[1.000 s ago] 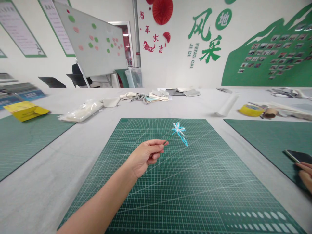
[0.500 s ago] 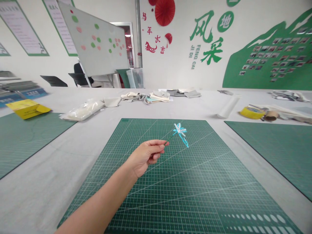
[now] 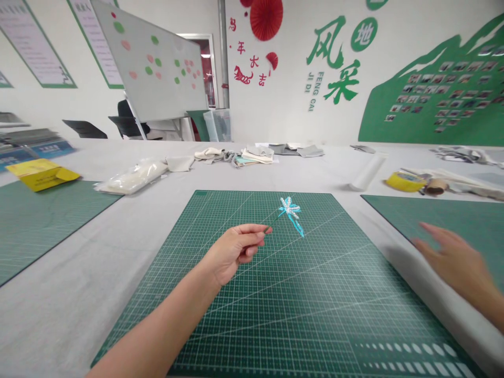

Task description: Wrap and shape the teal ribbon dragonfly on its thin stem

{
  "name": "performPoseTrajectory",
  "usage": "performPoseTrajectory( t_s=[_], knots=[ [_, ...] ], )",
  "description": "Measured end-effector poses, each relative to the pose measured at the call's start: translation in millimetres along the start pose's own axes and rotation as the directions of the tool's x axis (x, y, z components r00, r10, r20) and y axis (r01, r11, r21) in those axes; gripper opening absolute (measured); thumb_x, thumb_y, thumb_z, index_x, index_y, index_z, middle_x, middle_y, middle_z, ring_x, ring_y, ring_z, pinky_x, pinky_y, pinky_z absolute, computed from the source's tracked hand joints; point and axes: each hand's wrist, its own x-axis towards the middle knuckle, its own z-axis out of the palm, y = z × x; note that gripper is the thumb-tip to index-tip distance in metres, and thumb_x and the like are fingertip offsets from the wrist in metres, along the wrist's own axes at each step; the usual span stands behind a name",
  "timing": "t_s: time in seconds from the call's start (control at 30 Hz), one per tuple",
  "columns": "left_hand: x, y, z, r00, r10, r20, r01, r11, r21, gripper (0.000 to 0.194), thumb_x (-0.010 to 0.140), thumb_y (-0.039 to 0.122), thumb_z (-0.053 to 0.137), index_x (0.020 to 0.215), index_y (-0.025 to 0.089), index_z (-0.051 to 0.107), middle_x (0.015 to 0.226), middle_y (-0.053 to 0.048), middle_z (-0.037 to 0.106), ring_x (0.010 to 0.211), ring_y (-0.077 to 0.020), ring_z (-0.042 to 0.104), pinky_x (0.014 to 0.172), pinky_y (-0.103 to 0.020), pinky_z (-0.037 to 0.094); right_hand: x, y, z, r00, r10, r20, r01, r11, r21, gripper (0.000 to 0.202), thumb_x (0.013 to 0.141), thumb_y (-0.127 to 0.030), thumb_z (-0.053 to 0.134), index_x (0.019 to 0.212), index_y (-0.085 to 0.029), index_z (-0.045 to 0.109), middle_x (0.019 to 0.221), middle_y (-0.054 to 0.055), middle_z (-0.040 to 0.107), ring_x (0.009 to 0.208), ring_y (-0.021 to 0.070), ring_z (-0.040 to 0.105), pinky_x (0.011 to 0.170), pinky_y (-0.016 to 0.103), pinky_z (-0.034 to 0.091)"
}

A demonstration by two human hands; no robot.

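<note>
My left hand (image 3: 240, 249) is closed in a pinch on the thin green stem of an artificial flower (image 3: 290, 208). The bloom has pale, silvery petals edged in bright blue, and one long blue leaf or petal hangs from it down to the right. It is held above the green cutting mat (image 3: 299, 294). At the right, my right hand (image 3: 452, 257) hovers over the gap between two mats, apart from the flower. Its fingers are somewhat blurred by motion but look spread, and nothing shows in them.
More cutting mats lie left (image 3: 51, 226) and right (image 3: 464, 220). A yellow packet (image 3: 43, 176) and a clear plastic bag (image 3: 134, 178) sit at the left. Fabric pieces (image 3: 255, 155) lie along the far table edge. A yellow tape roll (image 3: 405, 181) stands at the right.
My right hand has come into view from the right. The left hand still grips the flower in nearly the same place.
</note>
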Motion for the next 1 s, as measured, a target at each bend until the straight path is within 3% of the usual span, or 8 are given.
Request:
performPoseTrajectory(
  t_s=[0.07,0.17,0.3,0.47,0.63,0.8,0.9,1.0],
  knots=[
    [0,1,0.0,1.0,0.003,-0.002,-0.003,1.0,0.006,0.023,0.072,0.02,0.075,0.094,0.013,0.073,0.069,-0.001,0.056,0.046,-0.0002,0.034,0.041,-0.018,0.011,1,-76,39,0.97,-0.037,0.239,-0.027,0.965,0.261,0.04,0.084,-0.025,0.058,0.124,-0.023,0.061,0.134,0.016,0.056,0.125,0.0296,0.052,0.108,0.05,0.034],
    [0,1,0.1,1.0,0.018,-0.015,-0.018,0.999,0.032,0.024,0.071,0.021,0.075,0.093,0.013,0.073,0.07,0.0,0.055,0.046,-0.0003,0.034,0.041,-0.018,0.011,-32,-190,85,0.828,-0.238,0.507,-0.27,0.623,0.734,0.049,0.08,-0.026,0.061,0.128,-0.029,0.055,0.141,0.006,0.052,0.13,0.0241,0.048,0.11,0.048,0.035],
    [-1,2,-0.4,0.995,0.082,-0.064,-0.076,0.992,0.101,0.023,0.073,0.025,0.073,0.094,0.015,0.072,0.062,0.002,0.052,0.046,-0.002,0.034,0.042,-0.018,0.016,-75,-280,104,0.686,-0.436,0.582,-0.519,0.268,0.812,0.045,0.075,-0.025,0.066,0.12,-0.024,0.057,0.119,0.006,0.066,0.112,0.0197,0.061,0.098,0.038,0.047],
    [-3,5,-0.4,0.987,0.108,-0.12,-0.086,0.981,0.176,0.022,0.073,0.027,0.072,0.092,0.015,0.072,0.052,0.005,0.046,0.046,-0.0042,0.033,0.043,-0.019,0.017,-78,-289,101,0.681,-0.361,0.637,-0.492,0.42,0.763,0.023,0.083,-0.033,0.064,0.101,-0.018,0.063,0.083,0.002,0.066,0.064,0.0111,0.057,0.051,0.022,0.043],
    [-4,10,-1.3,0.982,0.126,-0.139,-0.096,0.973,0.208,0.025,0.075,0.027,0.07,0.097,0.014,0.072,0.048,0.007,0.041,0.045,-0.004,0.029,0.044,-0.02,0.016,-80,-279,91,0.789,-0.322,0.523,-0.233,0.632,0.74,0.025,0.092,-0.035,0.053,0.101,-0.018,0.068,0.056,-0.004,0.053,0.053,0.0111,0.049,0.052,0.024,0.04],
    [-6,13,-0.8,0.977,0.149,-0.151,-0.109,0.963,0.246,0.026,0.076,0.026,0.069,0.099,0.014,0.072,0.049,0.006,0.041,0.046,-0.005,0.03,0.045,-0.021,0.016,-87,-275,78,0.87,-0.383,0.312,0.1,0.755,0.648,0.031,0.098,-0.033,0.041,0.109,-0.021,0.068,0.081,0.002,0.07,0.072,0.0156,0.065,0.066,0.029,0.05],
    [-7,14,0.8,0.967,0.191,-0.169,-0.133,0.943,0.305,0.025,0.077,0.026,0.068,0.098,0.015,0.073,0.05,0.006,0.04,0.047,-0.0059,0.029,0.047,-0.022,0.018,-90,-269,74,0.842,-0.515,0.16,0.371,0.768,0.522,0.03,0.099,-0.024,0.04,0.113,-0.018,0.065,0.101,0.006,0.073,0.086,0.0169,0.069,0.073,0.03,0.052],
    [-7,14,1.4,0.943,0.272,-0.194,-0.172,0.893,0.416,0.024,0.079,0.027,0.065,0.098,0.015,0.073,0.052,0.005,0.042,0.049,-0.0078,0.032,0.049,-0.023,0.023,-91,-266,69,0.771,-0.637,0.019,0.596,0.732,0.33,0.027,0.096,-0.017,0.043,0.112,-0.012,0.065,0.088,0.007,0.074,0.072,0.0151,0.068,0.062,0.027,0.049]
  ],
)
